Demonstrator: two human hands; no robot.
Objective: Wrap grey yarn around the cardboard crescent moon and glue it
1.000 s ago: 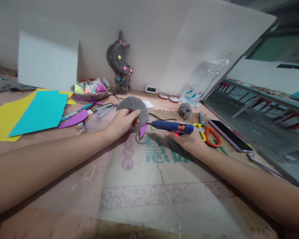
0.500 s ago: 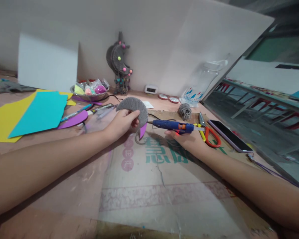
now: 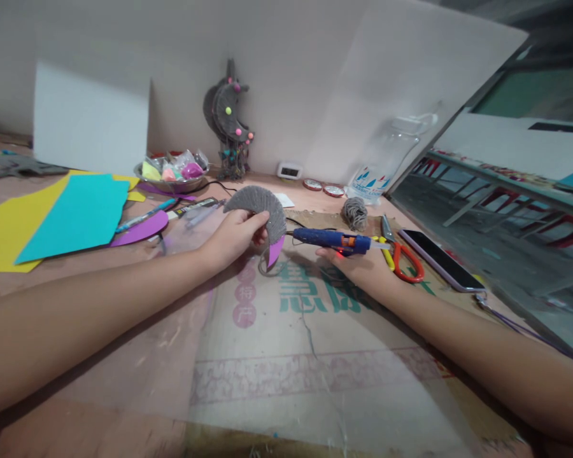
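My left hand (image 3: 241, 236) is closed on a crescent moon shape (image 3: 260, 202), most of it wound with grey yarn and its lower tip bare purple. In my right hand (image 3: 351, 264) is a blue hot glue gun (image 3: 322, 238), with a clear glue stick out of its back end and a small red light glowing below. The gun's nozzle points left, close to the crescent's edge near the purple tip; whether they touch I cannot tell. A loose strand of grey yarn (image 3: 270, 272) hangs below the tip over the printed cardboard (image 3: 277, 343).
Beyond my right hand lie orange-handled scissors (image 3: 408, 264), a phone (image 3: 442, 261) and a grey yarn ball (image 3: 354, 213). Coloured sheets (image 3: 76, 219) and a bowl (image 3: 172, 186) of small packets are at the left. A decorated moon ornament (image 3: 226, 114) and a plastic bottle (image 3: 382, 159) stand behind.
The crescent in my left hand has shifted very slightly to the right. The glue gun has hardly moved, and both hands keep their grips.
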